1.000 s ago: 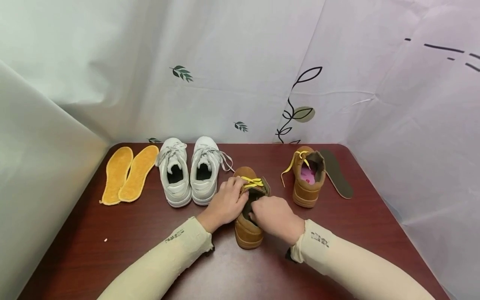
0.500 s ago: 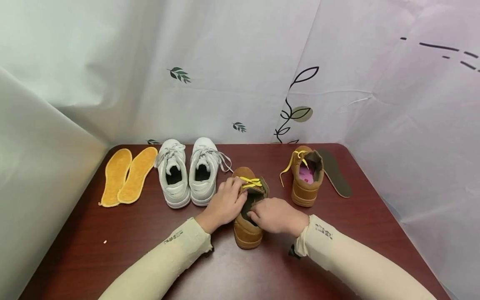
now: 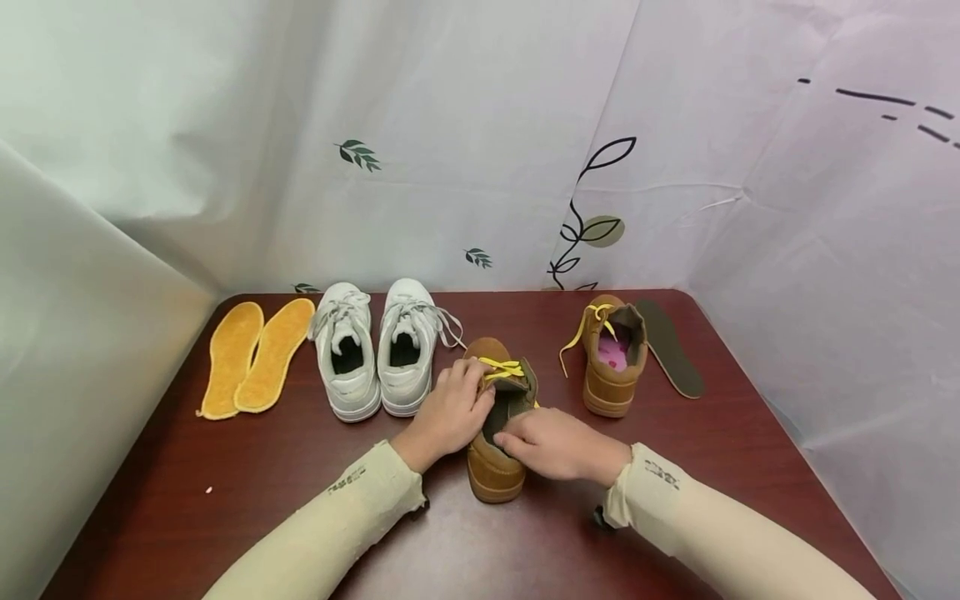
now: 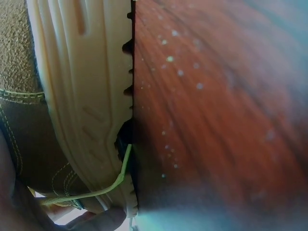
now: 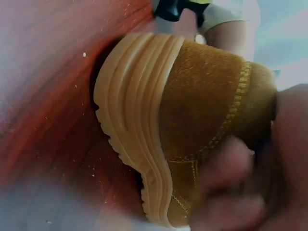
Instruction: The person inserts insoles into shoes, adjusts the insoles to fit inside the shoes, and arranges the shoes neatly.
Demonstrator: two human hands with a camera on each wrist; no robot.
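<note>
Brown lace-up shoe (image 3: 495, 477) – upright on the surface (image 3: 247, 475), gripped by both my hands.
The shoe stands directly before me, toe pointing away, to the right of the white shoes (image 3: 405, 385) and well apart from the second brown shoe (image 3: 612, 385). Its upper is rough-napped and suede-like, with yellow stitching (image 5: 234, 108) along the heel panel; the sole (image 5: 137, 91) is tan, thick and grooved, with a notched lower edge. Yellow laces (image 3: 504, 367) cross the tongue, and one lace end hangs down past the sole on the left side. The interior is dark – its bottom is hard to make out. My left hand (image 3: 447, 414) clasps the left side by the laces; my right hand (image 3: 558, 444), fingers curled, pinches the right side of the collar.
</note>
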